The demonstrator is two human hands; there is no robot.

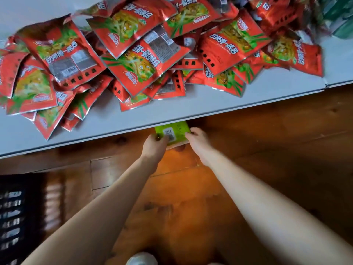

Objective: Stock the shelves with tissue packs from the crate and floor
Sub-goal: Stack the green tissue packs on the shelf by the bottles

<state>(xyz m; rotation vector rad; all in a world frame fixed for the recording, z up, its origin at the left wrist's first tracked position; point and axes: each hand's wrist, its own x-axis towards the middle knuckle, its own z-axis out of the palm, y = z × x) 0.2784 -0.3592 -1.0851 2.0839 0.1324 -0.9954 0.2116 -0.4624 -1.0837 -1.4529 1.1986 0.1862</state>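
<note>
Head view: we saw left hand and right hand each grasping one end of green barcoded pack, just below white shelf front edge, partly tucked under. Red snack packets lay heaped on shelf. Black crate sat below shelf, leftward.
</note>
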